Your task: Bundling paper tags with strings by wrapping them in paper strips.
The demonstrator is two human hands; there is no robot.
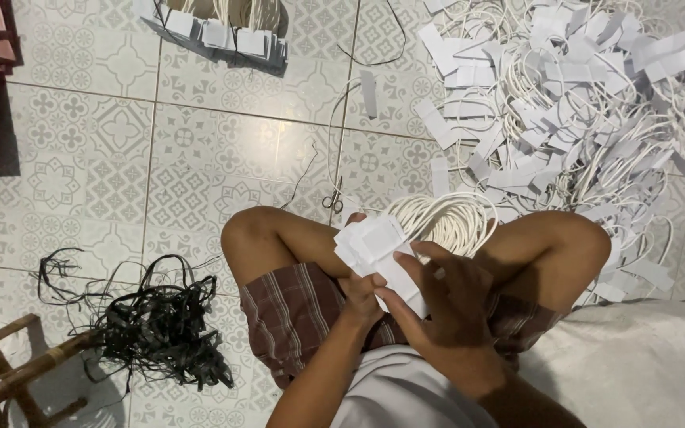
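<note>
I sit cross-legged on a patterned tile floor. A stack of white paper tags (376, 242) with looped white cords (449, 218) rests over my lap, and both hands hold it. My left hand (362, 297) grips the stack's lower edge from underneath. My right hand (449, 297) lies over the right end of the stack with fingers curled around it. The cords fan out in a bundle beyond the tags, between my knees.
A large heap of loose white tags and cords (572, 103) spreads at the upper right. Small scissors (333, 200) lie ahead of my knee. A tangle of black strips (160, 325) lies at the left, beside a rattan stool (1, 372). A bundled tag row (223, 32) sits at the top.
</note>
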